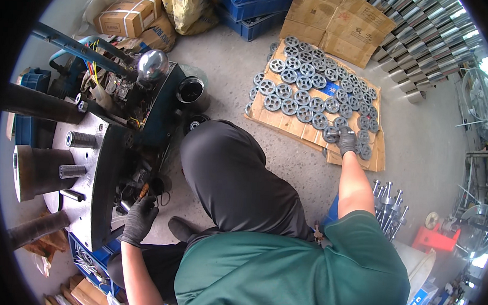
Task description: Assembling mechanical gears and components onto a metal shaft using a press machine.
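Left hand: I see my gloved left hand curled against the machine.
Right hand: my right hand pinches a wheel.
Wheel: flat on the cardboard, near edge, hub up.

Free passage: bare concrete floor at 12 o'clock, between machine at 9 and cardboard packed with grey wheels at 1; shafts block 3.

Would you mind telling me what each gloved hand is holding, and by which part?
The right hand grips a grey spoked wheel by its rim, on the cardboard sheet. The left hand rests at the machine; whether it holds anything cannot be told.
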`<state>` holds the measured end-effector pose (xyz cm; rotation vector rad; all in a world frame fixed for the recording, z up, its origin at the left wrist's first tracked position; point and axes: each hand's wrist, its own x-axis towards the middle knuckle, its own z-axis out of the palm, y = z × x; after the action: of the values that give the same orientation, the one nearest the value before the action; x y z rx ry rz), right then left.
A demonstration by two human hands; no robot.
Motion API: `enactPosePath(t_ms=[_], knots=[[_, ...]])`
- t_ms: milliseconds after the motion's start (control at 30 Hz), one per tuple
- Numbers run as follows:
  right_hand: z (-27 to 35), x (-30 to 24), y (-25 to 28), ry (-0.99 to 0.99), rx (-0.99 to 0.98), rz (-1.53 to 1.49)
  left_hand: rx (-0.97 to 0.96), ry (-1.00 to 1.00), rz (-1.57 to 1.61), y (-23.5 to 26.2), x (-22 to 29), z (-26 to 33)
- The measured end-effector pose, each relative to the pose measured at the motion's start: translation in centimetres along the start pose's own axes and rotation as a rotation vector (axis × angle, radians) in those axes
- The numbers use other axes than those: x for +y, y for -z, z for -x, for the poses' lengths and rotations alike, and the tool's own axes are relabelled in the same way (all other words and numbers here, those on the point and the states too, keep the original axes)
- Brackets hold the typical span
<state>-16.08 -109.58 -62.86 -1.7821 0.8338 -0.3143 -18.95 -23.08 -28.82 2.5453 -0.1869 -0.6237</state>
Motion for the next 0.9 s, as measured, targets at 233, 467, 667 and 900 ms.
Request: enactPosePath(t_ms=[233, 467, 667, 900], knots=[[2.8, -5.8, -2.6, -0.105, 0.014, 0.154, 0.025, 0.027, 0.075, 0.4, -0.1, 0.9], [0.5, -15.4, -3.2, -0.625, -0.054, 0.232, 0.025, 0.02, 0.044, -0.2, -0.9, 0.5], [-5.9, -13.4, -0.6, -0.554, 0.084, 0.457, -0.013, 0.043, 0.038, -1.3, -0.4, -1.2], [3.7, -14.5, -7.2, -0.168, 0.55, 0.541, -0.072, 0.061, -0.05, -1.4, -1.0, -1.3]])
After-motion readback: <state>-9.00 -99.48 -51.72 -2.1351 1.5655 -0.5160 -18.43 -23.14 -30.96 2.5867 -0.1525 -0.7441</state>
